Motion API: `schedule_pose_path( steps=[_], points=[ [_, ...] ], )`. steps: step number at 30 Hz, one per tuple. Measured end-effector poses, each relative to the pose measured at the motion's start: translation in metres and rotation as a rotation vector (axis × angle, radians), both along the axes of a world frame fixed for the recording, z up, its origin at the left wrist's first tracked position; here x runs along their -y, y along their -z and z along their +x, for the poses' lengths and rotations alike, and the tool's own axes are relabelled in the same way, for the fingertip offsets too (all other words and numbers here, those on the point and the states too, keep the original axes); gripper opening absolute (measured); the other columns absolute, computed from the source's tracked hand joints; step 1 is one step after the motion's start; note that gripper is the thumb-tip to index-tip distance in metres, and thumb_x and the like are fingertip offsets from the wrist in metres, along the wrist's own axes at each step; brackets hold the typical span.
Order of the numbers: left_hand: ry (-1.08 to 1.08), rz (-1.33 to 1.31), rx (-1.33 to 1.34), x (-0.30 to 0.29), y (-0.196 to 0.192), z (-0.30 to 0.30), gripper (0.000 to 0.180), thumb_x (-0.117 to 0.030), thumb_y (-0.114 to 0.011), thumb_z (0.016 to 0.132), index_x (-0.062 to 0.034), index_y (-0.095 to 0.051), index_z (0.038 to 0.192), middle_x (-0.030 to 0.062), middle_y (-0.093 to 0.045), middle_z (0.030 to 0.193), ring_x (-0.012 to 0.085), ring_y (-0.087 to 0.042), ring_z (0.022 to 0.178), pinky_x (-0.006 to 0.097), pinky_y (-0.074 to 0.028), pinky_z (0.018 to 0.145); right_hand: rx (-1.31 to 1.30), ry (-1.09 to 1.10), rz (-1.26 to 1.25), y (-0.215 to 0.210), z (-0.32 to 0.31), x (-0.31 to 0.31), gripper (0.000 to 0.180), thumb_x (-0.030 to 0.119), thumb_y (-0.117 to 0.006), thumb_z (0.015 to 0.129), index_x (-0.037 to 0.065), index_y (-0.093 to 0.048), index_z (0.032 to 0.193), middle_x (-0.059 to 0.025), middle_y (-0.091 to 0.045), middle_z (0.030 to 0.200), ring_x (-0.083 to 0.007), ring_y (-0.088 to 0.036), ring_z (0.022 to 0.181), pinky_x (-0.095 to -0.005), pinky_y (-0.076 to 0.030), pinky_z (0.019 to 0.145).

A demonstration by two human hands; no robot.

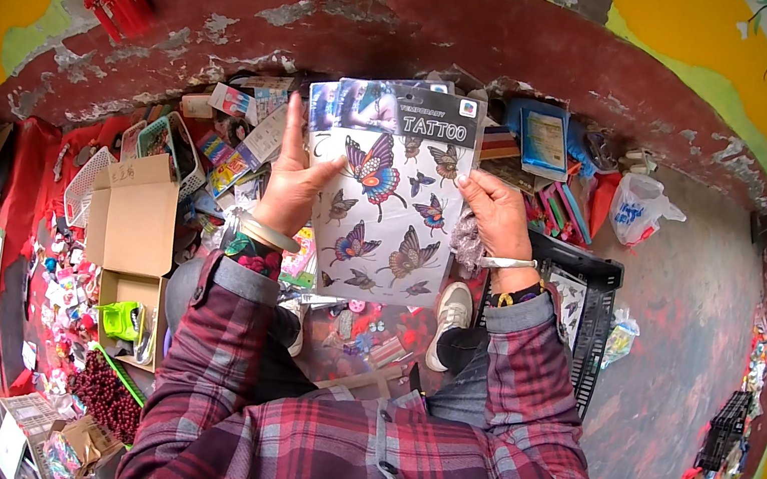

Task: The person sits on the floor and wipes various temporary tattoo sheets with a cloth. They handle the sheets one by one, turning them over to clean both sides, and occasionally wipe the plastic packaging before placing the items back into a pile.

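Note:
A white temporary tattoo sheet [406, 223] with colourful butterflies and a black header is held up in front of me. More sheets, showing a picture of a tattooed arm, stick out behind its upper left edge. My left hand [289, 183] has its thumb on the left side of the sheet, with fingers pointing upward; part of its grip is hidden behind. On the other side, my right hand [500, 224] pinches the right edge between thumb and fingers.
An open cardboard box [141, 219] stands on the left, with a green item [121, 320] inside and many small goods around it. To the right are a black plastic crate [599, 316] and a white plastic bag [640, 211]. A chipped red wall [419, 27] curves behind.

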State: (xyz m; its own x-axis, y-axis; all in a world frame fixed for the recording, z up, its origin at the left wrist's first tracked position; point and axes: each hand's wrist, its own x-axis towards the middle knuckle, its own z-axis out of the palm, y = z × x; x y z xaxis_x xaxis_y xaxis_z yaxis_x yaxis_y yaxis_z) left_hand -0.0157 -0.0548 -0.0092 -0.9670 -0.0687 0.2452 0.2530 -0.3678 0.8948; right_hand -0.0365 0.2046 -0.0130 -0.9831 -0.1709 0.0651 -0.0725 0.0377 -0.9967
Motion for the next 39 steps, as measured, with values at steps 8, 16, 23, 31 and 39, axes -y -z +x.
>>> schedule_pose_path(
  steps=[8,16,23,31,39],
  points=[
    [0.144,0.147,0.295,0.002,0.012,0.005,0.054,-0.003,-0.056,0.088,-0.0014,-0.034,0.138,0.0077,-0.053,0.125,0.0145,-0.053,0.108,0.03,-0.043,0.093,-0.02,0.165,-0.048,0.011,0.001,0.001,0.027,0.02,-0.067,0.086,-0.003,-0.066,0.099,0.0035,-0.06,0.083,-0.0043,-0.05,0.075,-0.0192,-0.04,0.068],
    [0.339,0.227,0.49,0.005,0.01,0.009,0.031,-0.012,-0.061,0.087,-0.0049,-0.054,0.117,0.0026,-0.062,0.106,0.0127,-0.058,0.097,0.029,-0.046,0.085,0.084,0.042,-0.057,-0.004,-0.003,-0.009,0.028,0.021,-0.067,0.085,-0.003,-0.066,0.099,-0.0003,-0.064,0.086,-0.0059,-0.054,0.078,-0.0203,-0.042,0.073],
    [0.42,0.265,0.515,0.0,0.007,0.009,0.02,-0.01,-0.056,0.089,-0.0049,-0.057,0.108,0.005,-0.063,0.101,0.0147,-0.062,0.088,0.03,-0.049,0.079,0.115,-0.035,0.002,-0.005,-0.005,-0.013,0.026,0.022,-0.066,0.086,-0.002,-0.067,0.098,0.002,-0.063,0.081,-0.0048,-0.052,0.074,-0.0199,-0.041,0.068],
    [0.339,0.242,0.474,-0.003,0.023,0.005,0.025,-0.008,-0.055,0.089,-0.0001,-0.053,0.113,0.0082,-0.062,0.104,0.0169,-0.061,0.092,0.031,-0.049,0.083,0.126,0.111,0.272,-0.014,-0.011,-0.031,0.035,0.028,-0.063,0.087,-0.001,-0.064,0.106,-0.0006,-0.061,0.068,-0.0041,-0.052,0.064,-0.02,-0.04,0.06],
    [0.308,0.267,0.55,-0.005,0.03,0.003,0.025,-0.007,-0.052,0.09,-0.0007,-0.051,0.114,0.0092,-0.062,0.105,0.0187,-0.061,0.092,0.033,-0.05,0.083,-0.105,0.332,-0.762,-0.047,-0.016,-0.077,0.028,0.017,-0.057,0.09,0.002,-0.059,0.113,-0.0034,-0.063,0.091,-0.0104,-0.06,0.079,-0.024,-0.05,0.074]
  ],
)
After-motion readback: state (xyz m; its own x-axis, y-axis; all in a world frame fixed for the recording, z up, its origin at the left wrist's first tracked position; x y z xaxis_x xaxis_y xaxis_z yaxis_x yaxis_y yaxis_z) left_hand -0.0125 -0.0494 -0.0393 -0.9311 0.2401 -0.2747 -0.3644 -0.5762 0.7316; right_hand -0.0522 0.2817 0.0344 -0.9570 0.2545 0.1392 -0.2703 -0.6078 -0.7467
